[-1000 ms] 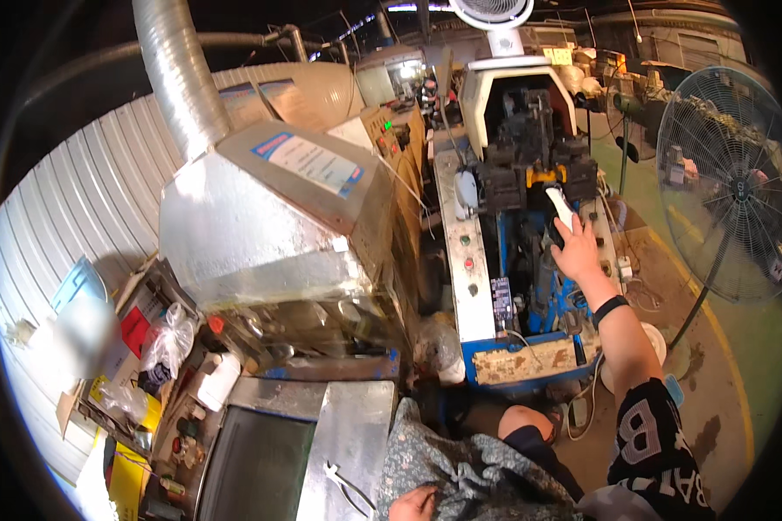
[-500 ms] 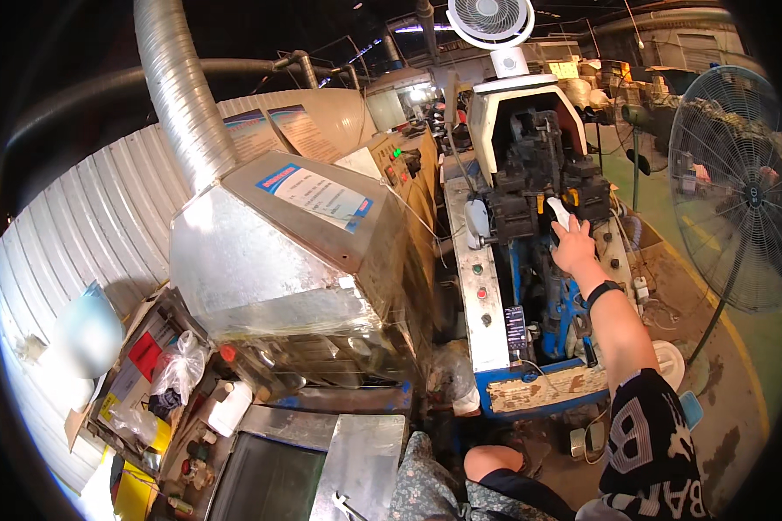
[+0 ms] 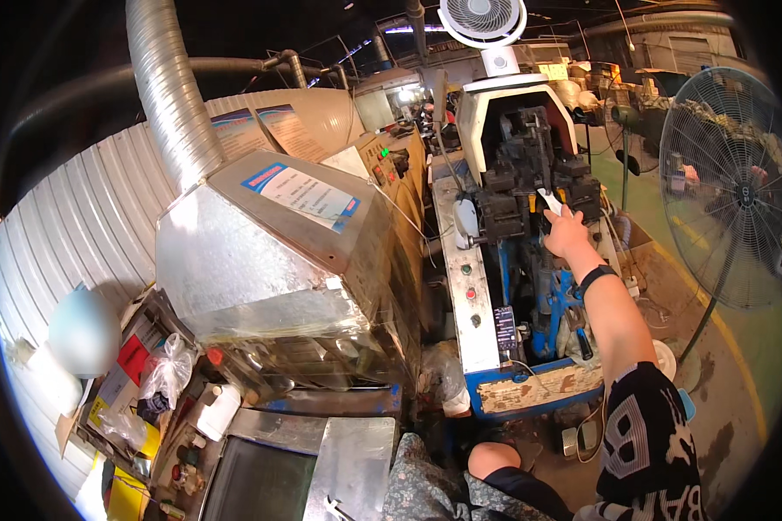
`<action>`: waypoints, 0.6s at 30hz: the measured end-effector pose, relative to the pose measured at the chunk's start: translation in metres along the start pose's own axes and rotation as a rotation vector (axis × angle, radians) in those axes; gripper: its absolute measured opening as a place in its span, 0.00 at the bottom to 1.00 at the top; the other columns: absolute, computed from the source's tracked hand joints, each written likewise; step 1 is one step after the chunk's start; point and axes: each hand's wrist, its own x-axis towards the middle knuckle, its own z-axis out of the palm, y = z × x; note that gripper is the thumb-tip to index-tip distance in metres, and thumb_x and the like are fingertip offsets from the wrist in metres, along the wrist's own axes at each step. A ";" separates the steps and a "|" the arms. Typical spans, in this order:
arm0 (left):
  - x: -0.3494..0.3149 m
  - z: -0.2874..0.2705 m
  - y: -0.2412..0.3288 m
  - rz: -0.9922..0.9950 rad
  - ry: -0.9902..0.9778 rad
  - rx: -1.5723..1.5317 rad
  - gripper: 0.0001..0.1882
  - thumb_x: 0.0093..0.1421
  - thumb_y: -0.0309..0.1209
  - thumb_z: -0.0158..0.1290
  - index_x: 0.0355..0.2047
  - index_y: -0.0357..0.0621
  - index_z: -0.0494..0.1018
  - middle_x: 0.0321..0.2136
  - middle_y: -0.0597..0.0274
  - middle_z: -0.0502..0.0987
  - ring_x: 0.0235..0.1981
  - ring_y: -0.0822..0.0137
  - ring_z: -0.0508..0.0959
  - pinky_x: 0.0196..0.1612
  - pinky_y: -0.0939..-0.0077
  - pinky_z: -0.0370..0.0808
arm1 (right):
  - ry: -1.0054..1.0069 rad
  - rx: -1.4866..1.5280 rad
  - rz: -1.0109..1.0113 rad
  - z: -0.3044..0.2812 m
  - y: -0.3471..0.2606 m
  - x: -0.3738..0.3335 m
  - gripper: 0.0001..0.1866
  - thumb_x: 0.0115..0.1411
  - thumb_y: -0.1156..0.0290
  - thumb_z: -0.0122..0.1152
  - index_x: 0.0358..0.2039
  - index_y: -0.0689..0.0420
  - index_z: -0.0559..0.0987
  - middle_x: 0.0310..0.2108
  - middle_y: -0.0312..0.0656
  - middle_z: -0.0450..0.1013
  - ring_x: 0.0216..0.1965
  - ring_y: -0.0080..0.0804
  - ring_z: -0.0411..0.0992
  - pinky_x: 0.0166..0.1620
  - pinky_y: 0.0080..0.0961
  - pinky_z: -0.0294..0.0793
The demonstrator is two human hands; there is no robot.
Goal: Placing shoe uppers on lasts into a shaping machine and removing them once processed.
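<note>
My right hand [image 3: 567, 233] reaches forward into a blue-and-white machine [image 3: 482, 334], its fingers drawn together at the near end of a white elongated piece [image 3: 549, 201]. That piece slants in among the machine's black clamping parts [image 3: 502, 208], close to a yellow part [image 3: 533, 203]. Part of the white piece is covered by my fingers, and its exact kind cannot be made out. A black band circles my right wrist. My left hand is out of view.
Left of the machine stands a metal hood [image 3: 243, 252] with a ribbed duct [image 3: 169, 87]. A large floor fan [image 3: 743, 191] stands at the right, a white fan [image 3: 485, 19] on the machine's top. Foot pedals [image 3: 570, 441] lie below. A cluttered shelf [image 3: 139, 391] is at the lower left.
My view has shifted slightly. The right hand's fingers, spread over the white piece before, have come closer together at its near end.
</note>
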 end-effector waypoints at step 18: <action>-0.001 0.008 -0.007 -0.017 0.017 0.025 0.08 0.59 0.31 0.55 0.35 0.42 0.79 0.29 0.46 0.79 0.31 0.43 0.79 0.35 0.54 0.76 | 0.036 -0.140 0.009 0.001 -0.008 -0.008 0.34 0.59 0.65 0.59 0.67 0.38 0.65 0.71 0.47 0.50 0.68 0.62 0.49 0.60 0.49 0.66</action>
